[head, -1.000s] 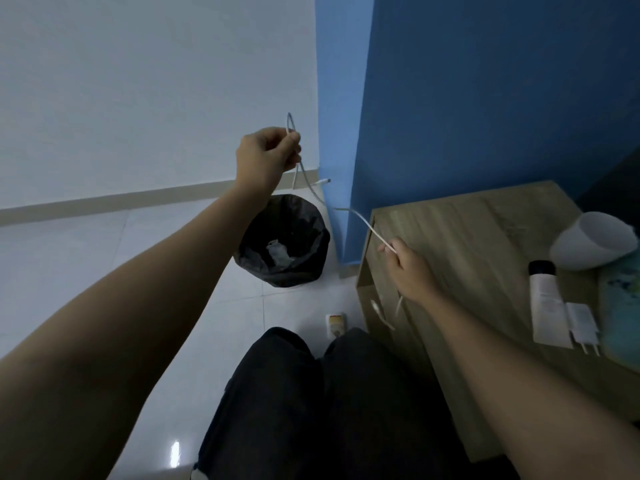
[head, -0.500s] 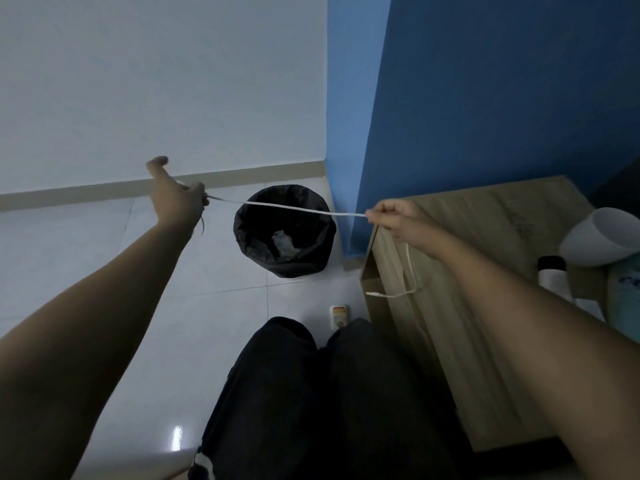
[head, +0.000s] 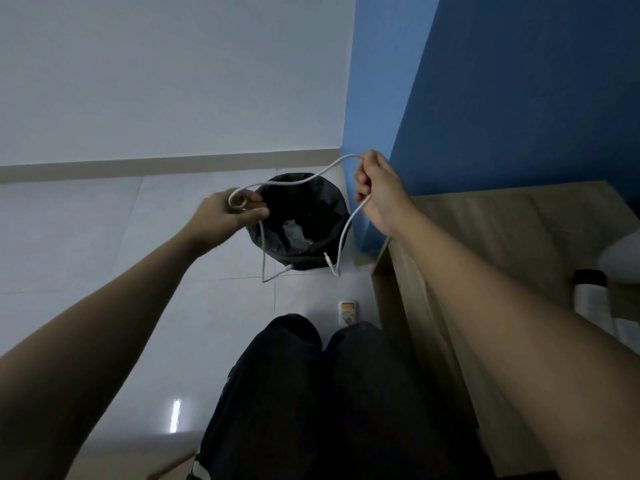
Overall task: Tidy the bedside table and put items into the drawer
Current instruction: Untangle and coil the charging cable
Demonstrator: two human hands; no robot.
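Coiling white charging cable (head: 298, 181), I reckon: left hand (head: 225, 216) pinches loop, right hand (head: 379, 194) grips strand. Next: gather dangling ends, then drawer.

We find ourselves in a home bedroom: a wooden bedside table (head: 519, 216) against a blue wall (head: 519, 98), a tiled floor (head: 86, 237), and a lined waste bin (head: 333, 216).

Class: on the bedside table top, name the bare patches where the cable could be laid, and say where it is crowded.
The wooden top is bare from its left edge, below the right hand, back to the blue wall. Its right end is crowded: a black-capped tube and a white rounded object sit there.
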